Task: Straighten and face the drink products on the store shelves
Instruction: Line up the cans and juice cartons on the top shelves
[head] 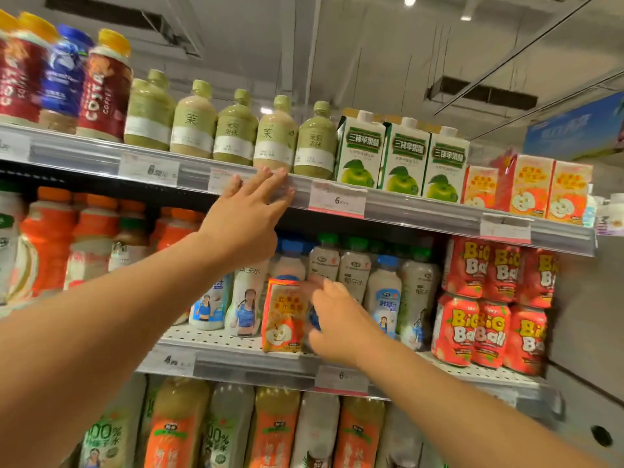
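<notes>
At centre frame, on the front edge of the middle shelf [236, 349], I see an orange apple-juice carton [283, 315] standing among white bottles with blue and green caps [351, 268]. It is upright, its printed face turned toward me, with a white bottle showing a figure in a blue top [243, 298] just to its left.

My right hand [337, 322] reaches in from the lower right and lies against the carton's right side; the fingers are curled toward it, but blur keeps me from telling whether they actually grip the carton or a blue-labelled bottle behind it.

My left hand [248, 214] comes in from the lower left and is raised to the upper shelf rail [422, 211]. Its fingers are straight and spread, the tips resting on the rail's front lip just below a row of green-capped tea bottles [275, 136].

Moving outward: to the right of those tea bottles stand three green-apple cartons [405, 157], then more orange cartons [540, 190] of the same print as the one at centre (upper right of the frame). Red Big Ball cans [489, 298] are stacked two high at the right end of the middle shelf. Coffee bottles with yellow caps [101, 86] fill the upper left, orange-labelled bottles [47, 244] the middle left. A price tag reading 6 [337, 201] hangs on the rail beside my left fingertips.
</notes>
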Demonstrator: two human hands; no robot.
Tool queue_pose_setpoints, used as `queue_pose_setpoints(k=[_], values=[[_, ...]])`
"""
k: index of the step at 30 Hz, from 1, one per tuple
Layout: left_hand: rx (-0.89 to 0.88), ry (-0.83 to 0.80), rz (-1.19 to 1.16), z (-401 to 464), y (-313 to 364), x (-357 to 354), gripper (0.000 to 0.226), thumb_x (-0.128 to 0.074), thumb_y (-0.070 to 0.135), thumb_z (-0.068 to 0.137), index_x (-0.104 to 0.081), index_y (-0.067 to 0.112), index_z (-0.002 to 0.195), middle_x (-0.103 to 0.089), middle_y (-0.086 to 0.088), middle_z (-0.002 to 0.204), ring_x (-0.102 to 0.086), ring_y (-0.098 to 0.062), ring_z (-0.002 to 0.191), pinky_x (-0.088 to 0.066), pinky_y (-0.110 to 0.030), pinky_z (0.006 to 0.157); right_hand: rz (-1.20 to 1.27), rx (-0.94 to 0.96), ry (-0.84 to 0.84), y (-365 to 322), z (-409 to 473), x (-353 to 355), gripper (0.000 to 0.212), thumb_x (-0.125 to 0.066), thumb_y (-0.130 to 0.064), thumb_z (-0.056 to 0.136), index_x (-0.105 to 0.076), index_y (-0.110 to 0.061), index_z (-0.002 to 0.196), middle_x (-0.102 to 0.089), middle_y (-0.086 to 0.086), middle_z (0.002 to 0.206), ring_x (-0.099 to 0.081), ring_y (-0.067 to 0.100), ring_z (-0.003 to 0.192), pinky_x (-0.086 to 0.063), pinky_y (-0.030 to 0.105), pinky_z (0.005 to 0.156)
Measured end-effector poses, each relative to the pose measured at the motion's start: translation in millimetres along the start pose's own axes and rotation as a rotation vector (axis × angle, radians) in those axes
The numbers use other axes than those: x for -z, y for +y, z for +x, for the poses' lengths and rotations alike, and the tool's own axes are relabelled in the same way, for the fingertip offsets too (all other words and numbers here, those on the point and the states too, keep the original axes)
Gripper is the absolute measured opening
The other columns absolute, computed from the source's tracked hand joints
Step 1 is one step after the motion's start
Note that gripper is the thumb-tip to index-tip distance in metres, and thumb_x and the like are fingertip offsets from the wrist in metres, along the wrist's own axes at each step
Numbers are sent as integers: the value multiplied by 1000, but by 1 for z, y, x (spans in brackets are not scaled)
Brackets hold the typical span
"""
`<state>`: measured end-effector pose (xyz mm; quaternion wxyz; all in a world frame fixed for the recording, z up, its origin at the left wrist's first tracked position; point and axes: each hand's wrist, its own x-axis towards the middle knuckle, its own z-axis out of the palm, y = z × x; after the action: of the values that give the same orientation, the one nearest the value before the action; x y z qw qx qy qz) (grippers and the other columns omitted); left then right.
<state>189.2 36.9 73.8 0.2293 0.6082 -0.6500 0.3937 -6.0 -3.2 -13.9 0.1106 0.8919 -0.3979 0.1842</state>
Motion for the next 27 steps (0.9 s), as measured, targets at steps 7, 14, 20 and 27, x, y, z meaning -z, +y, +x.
queue_pose_setpoints(k=[7, 14, 20, 27], values=[[14, -5, -32, 1, 8, 2, 87, -61, 20, 79, -16, 18, 154, 4, -7, 163, 7, -28, 149, -7, -60, 117, -49, -114, 12, -15, 39, -20, 76, -60, -33, 86, -21, -21, 150, -36, 4, 147, -41, 30, 130, -44, 41, 100], [-1, -7, -24, -1, 8, -1, 89, -61, 20, 82, -9, 16, 154, 11, -8, 162, 12, -30, 148, -5, -61, 117, 97, -271, 61, -24, 44, -19, 49, -70, -42, 79, -43, -28, 118, -53, 0, 114, -59, 23, 90, -55, 42, 75], [9, -17, -21, 1, 14, -1, 88, -57, 21, 83, -7, 12, 154, 13, -10, 162, 14, -32, 148, -4, -64, 115, 156, -258, 32, -27, 44, -14, 54, -75, -32, 79, -44, -30, 124, -58, 0, 116, -60, 25, 97, -55, 42, 81], [78, -83, 127, 6, 36, 7, 87, -60, 32, 79, -19, 3, 151, 6, -18, 160, 6, -42, 146, -10, -67, 114, -71, 42, 189, -1, -10, 15, 55, -62, -9, 84, -42, -19, 133, -49, 1, 122, -40, 25, 117, -46, 39, 76]])
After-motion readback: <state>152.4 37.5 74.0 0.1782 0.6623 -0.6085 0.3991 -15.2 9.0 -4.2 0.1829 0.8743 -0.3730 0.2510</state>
